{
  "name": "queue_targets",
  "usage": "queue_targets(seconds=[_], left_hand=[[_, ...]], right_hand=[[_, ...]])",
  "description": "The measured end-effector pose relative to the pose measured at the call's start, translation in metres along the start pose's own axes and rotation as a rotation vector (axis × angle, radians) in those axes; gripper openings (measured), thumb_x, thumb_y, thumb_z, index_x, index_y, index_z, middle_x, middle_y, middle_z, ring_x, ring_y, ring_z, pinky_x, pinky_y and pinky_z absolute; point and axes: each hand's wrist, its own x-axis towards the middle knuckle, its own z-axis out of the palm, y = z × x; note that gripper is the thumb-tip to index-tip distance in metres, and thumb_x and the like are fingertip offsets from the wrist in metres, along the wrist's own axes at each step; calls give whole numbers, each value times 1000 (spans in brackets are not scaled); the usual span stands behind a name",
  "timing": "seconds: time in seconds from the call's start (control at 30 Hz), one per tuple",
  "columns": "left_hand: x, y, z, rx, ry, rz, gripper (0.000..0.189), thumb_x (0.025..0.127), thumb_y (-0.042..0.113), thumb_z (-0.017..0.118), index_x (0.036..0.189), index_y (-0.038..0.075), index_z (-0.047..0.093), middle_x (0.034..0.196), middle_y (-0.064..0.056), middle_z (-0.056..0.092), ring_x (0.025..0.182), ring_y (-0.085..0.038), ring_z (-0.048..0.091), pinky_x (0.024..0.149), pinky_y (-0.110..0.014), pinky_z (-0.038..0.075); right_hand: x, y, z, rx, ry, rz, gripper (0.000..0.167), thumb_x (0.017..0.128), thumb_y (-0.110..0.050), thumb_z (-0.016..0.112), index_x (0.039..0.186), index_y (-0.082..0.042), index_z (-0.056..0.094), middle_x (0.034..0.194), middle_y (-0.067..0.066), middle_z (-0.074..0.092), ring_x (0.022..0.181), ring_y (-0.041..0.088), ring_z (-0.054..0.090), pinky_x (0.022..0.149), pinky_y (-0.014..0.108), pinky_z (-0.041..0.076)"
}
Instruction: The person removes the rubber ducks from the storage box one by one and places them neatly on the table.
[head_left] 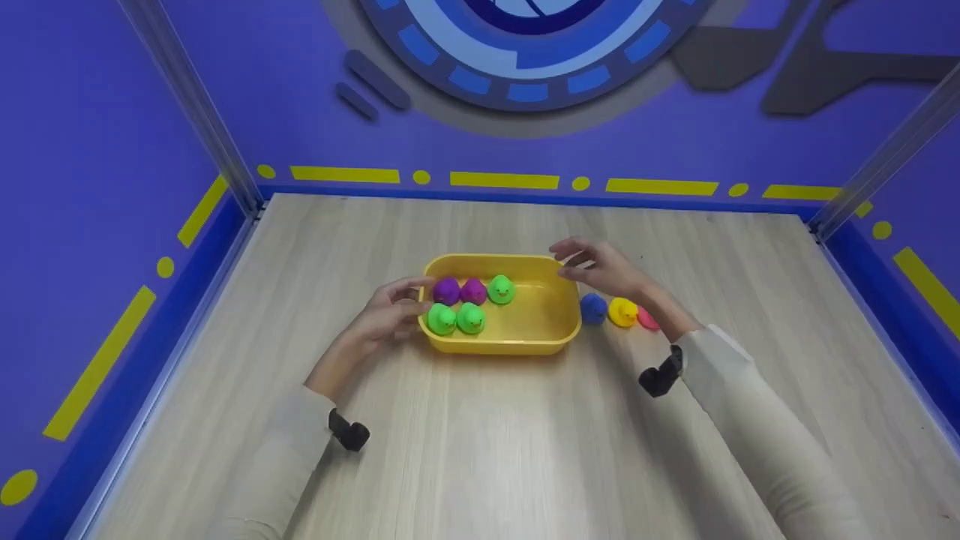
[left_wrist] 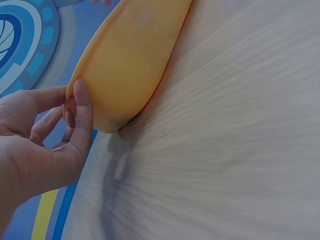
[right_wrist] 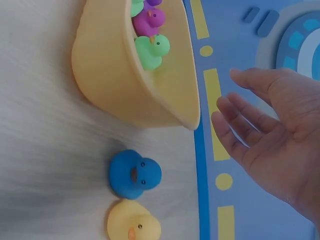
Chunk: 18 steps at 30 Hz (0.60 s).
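Observation:
A yellow plastic basin (head_left: 499, 347) stands mid-table with several rubber ducks in its left part: a purple duck (head_left: 446, 291), a magenta duck (head_left: 473, 292), a green duck (head_left: 501, 289) and two more green ones in front. My left hand (head_left: 386, 311) pinches the basin's left rim between thumb and fingers, as the left wrist view shows. Above the basin's far right corner hovers my right hand (head_left: 600, 267), fingers loosely bent and nothing in them. Outside the basin on the right sit a blue duck (right_wrist: 134, 174), a yellow duck (right_wrist: 133, 220) and a pinkish-red duck (head_left: 648, 318), partly hidden by the right forearm.
The wooden tabletop (head_left: 480, 450) is bounded by a blue back wall (head_left: 270, 90) and blue side walls with yellow markings. Metal posts (head_left: 202, 105) rise at the back corners. A small black camera (head_left: 660, 375) sits on each wrist.

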Motion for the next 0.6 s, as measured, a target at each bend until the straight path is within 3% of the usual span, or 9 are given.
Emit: queue_targets(seconds=[0.27, 0.6], left_hand=[[0, 2, 0, -21, -10, -8, 51, 96, 4, 67, 146, 9, 55, 115, -4, 48, 95, -16, 56, 78, -29, 60], [-2, -1, -2, -25, -6, -19, 51, 97, 8, 68, 146, 9, 54, 116, -4, 51, 100, -17, 56, 77, -30, 60]], right_hand=[[15, 0, 19, 6, -45, -34, 40, 99, -4, 65, 137, 4, 57, 132, 27, 62, 121, 40, 61, 108, 53, 50], [35, -6, 47, -16, -83, 30, 45, 98, -7, 66, 141, 1, 56, 134, 24, 63, 119, 37, 63, 105, 48, 54]])
